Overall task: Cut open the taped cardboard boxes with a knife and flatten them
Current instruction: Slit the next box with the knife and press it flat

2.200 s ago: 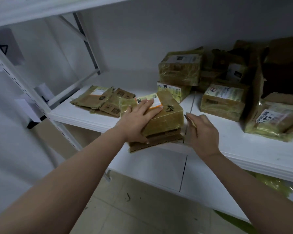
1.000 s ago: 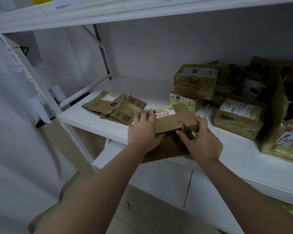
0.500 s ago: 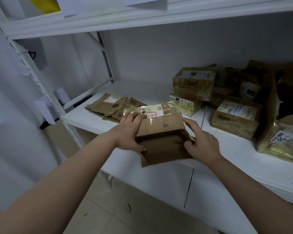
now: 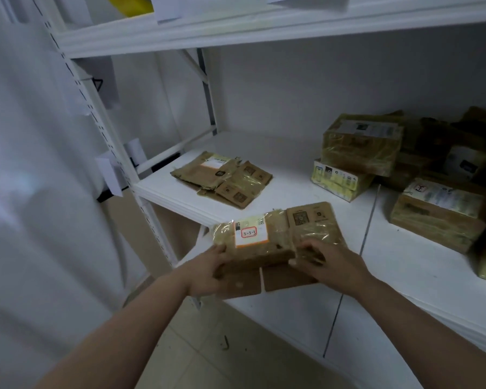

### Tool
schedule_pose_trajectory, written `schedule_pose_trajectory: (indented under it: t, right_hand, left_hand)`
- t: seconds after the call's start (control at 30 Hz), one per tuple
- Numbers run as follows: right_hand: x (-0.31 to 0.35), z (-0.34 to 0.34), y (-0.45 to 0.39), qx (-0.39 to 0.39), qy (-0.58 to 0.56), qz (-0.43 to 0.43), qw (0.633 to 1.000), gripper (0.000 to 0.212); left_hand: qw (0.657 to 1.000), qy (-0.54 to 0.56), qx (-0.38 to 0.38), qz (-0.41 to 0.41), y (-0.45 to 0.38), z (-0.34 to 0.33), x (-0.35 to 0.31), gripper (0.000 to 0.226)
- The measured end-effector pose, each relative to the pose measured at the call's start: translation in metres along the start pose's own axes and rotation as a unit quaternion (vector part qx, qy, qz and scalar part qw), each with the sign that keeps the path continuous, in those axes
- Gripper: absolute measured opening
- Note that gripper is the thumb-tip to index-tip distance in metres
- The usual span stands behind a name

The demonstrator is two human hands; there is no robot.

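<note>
Brown corrugated cardboard, wrapped in yellowish crinkly tape: the flattened box [image 4: 275, 242] sits at the front lip of the white shelf [image 4: 292, 175], its loose flaps overhanging the edge toward the person. Left hand [image 4: 208, 272] grips the near-left edge with fingers curled under it; right hand [image 4: 323, 261] curls over the near-right side, pressing down on glossy tape. The hands sit apart, one per side, likely so the panels fold flat evenly against the hard shelf. A white label with an orange border and handwritten digits [image 4: 250, 234] faces up. The flattened pile [image 4: 222, 178] further back, thin and creased, looks like the done stack, so this one probably goes there next. Uncut taped boxes [image 4: 359, 144] and another [image 4: 438, 211] wait at the right, blocky and still sealed. No knife is visible; can't tell where it is.
</note>
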State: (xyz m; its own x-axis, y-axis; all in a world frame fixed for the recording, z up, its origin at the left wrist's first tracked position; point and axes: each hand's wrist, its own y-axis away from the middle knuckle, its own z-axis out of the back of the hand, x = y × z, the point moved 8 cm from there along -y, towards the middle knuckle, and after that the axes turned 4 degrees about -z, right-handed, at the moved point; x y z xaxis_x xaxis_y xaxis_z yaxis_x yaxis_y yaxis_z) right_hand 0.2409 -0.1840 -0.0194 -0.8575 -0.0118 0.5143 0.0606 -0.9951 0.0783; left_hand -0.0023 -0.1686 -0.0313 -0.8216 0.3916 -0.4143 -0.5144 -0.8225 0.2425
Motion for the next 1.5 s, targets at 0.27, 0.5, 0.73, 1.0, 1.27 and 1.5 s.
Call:
schedule_pose_trajectory:
  t: [0.27, 0.5, 0.73, 1.0, 1.27, 1.5]
  right_hand:
    - [0.008, 0.018, -0.017, -0.089, 0.080, -0.045, 0.992, 0.026]
    - [0.010, 0.033, -0.002, -0.227, 0.073, -0.017, 0.971, 0.021]
    - [-0.019, 0.054, -0.011, -0.275, 0.102, -0.039, 0.955, 0.051]
    - [-0.060, 0.017, -0.029, -0.040, 0.119, -0.111, 0.986, 0.052]
    - [-0.054, 0.007, -0.040, -0.034, 0.187, -0.126, 0.974, 0.056]
    - [-0.054, 0.002, -0.048, -0.011, 0.225, -0.144, 0.964, 0.058]
  left_hand:
    - [0.971, 0.106, -0.171, 0.129, -0.014, 0.028, 0.014, 0.064]
    - [0.970, 0.114, -0.181, 0.112, -0.032, 0.026, 0.003, 0.087]
    - [0.982, 0.070, -0.175, 0.006, -0.085, 0.048, -0.051, 0.074]
    - [0.972, -0.216, -0.094, -0.020, -0.127, 0.040, -0.080, 0.078]
    - [0.973, -0.206, -0.093, -0.045, -0.144, -0.021, -0.078, 0.067]
    - [0.972, -0.208, -0.103, -0.041, -0.146, -0.022, -0.078, 0.068]
